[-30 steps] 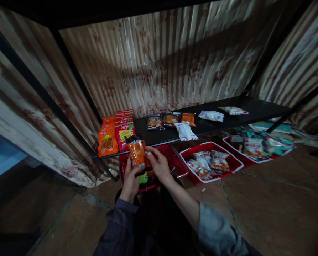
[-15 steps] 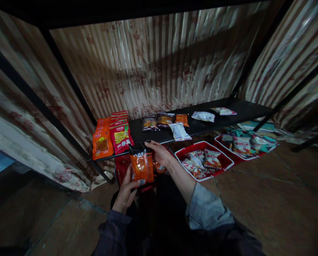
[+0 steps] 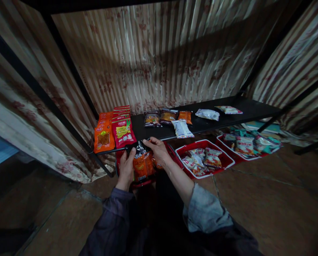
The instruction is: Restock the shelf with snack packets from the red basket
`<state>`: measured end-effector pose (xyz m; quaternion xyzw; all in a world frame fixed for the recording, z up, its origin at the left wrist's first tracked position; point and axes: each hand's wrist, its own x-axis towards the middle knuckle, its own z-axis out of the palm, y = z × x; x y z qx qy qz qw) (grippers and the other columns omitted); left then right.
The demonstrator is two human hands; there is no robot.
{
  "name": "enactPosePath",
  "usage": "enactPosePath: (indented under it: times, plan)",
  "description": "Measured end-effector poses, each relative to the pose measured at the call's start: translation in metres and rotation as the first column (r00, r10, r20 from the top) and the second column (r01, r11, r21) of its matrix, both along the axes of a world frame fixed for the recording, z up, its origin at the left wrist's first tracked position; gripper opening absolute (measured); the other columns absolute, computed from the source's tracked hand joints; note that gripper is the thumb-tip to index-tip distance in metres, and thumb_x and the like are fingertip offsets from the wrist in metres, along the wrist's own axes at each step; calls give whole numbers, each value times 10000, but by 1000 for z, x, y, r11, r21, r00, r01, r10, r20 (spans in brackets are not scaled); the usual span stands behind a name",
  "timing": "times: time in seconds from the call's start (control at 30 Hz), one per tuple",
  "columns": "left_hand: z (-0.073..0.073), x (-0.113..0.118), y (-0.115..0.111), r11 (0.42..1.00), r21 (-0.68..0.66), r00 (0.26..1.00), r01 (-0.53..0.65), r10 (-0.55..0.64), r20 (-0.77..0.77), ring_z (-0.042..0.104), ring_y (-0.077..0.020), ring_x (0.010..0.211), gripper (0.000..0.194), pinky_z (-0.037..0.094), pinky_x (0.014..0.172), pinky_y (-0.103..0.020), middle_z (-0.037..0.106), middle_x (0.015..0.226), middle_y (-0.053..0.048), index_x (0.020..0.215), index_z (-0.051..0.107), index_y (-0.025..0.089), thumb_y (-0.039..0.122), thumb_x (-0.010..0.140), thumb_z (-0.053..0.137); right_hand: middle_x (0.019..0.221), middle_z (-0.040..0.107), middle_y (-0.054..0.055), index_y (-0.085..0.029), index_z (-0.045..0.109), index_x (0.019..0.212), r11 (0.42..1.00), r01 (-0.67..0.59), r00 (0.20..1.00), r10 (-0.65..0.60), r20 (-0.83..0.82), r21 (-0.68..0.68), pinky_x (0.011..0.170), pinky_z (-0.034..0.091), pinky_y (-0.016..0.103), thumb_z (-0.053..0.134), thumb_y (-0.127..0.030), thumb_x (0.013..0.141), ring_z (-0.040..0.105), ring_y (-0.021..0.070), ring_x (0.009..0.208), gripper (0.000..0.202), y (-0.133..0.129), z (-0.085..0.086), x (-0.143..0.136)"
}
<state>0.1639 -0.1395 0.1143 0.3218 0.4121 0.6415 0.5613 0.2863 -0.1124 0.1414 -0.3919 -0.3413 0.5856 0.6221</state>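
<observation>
An orange snack packet with a black top (image 3: pixel 143 164) hangs between my hands in front of the shelf's near edge. My left hand (image 3: pixel 126 165) pinches its top left corner, thumb upward. The top right corner is between the fingers of my right hand (image 3: pixel 158 151). Behind the packet, a red basket (image 3: pixel 175 156) is mostly hidden. Just beyond my hands, red packets (image 3: pixel 123 132) and orange packets (image 3: pixel 103 137) lie in overlapping rows at the left end of the black shelf (image 3: pixel 144 134).
Dark-wrapped packets (image 3: pixel 152 119), a small orange packet (image 3: pixel 184 117) and white packets (image 3: pixel 182 128) lie farther along the shelf. Two red baskets of snacks (image 3: pixel 201 160) (image 3: pixel 245 144) stand below its front edge. A black post (image 3: pixel 68 71) rises at the left.
My left hand has moved up from the packet's lower side to its top left corner. The packet has dropped slightly, and the view has shifted a little.
</observation>
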Motion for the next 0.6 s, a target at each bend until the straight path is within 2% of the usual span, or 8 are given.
enactPosePath:
  times: [0.1, 0.27, 0.4, 0.53, 0.6]
  plan:
    - [0, 5, 1, 997, -30, 996, -73, 74, 41, 633, -178, 856, 392, 455, 843, -328, 694, 928, -43, 959, 661, 180, 400, 641, 732, 491, 459, -93, -186, 477, 525, 999, 46, 999, -46, -3, 17, 495, 297, 214, 819, -373, 507, 387, 65, 473, 389, -2, 1, -1]
    - [7, 7, 2, 974, -56, 975, -221, 221, -7, 618, -150, 791, 342, 451, 805, -294, 679, 821, -23, 832, 668, 160, 450, 653, 700, 504, 446, -91, -192, 487, 540, 993, 109, 994, -109, 1, 46, 505, 294, 218, 801, -396, 530, 374, 69, 488, 375, -2, 2, -6]
    - [11, 5, 2, 972, -90, 976, -219, 220, -4, 622, -159, 801, 339, 455, 790, -287, 678, 801, -26, 829, 667, 154, 453, 670, 686, 491, 447, -84, -199, 493, 531, 991, 131, 990, -132, 45, 20, 498, 295, 230, 780, -449, 544, 378, 80, 486, 381, 1, 0, -8]
    - [5, 6, 8, 961, -152, 968, -230, 242, 63, 634, -172, 855, 310, 473, 809, -310, 688, 917, -50, 862, 666, 159, 406, 676, 697, 472, 445, -84, -200, 463, 499, 992, 129, 991, -129, 31, -11, 470, 284, 226, 777, -472, 542, 370, 74, 460, 418, 8, -8, -6]
    - [3, 6, 14, 952, -195, 960, -236, 259, 103, 641, -170, 847, 284, 486, 806, -317, 687, 937, -55, 866, 656, 161, 379, 688, 696, 492, 492, -75, -196, 506, 521, 995, 92, 995, -91, 37, -22, 474, 305, 221, 761, -500, 560, 408, 77, 469, 399, 12, -14, -2]
